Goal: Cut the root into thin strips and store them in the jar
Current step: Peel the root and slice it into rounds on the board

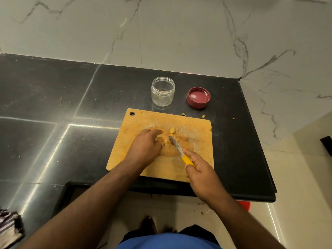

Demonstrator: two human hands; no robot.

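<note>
A wooden cutting board (194,126) lies on the black counter. On its middle sits a yellowish root piece (160,139), mostly hidden under my left hand (145,146), whose curled fingers hold it down. Cut slices (172,130) lie just to its right. My right hand (201,169) grips the yellow handle of a small knife (177,146), whose blade tip rests on the board beside the root. Behind the board stands an open clear jar (163,91), with its red lid (198,97) upturned to the right.
Small root scraps (183,114) lie on the counter behind the board. The black counter (53,105) meets a marble wall at the back and ends in an edge at right and front. A striped cloth (9,227) lies at the lower left.
</note>
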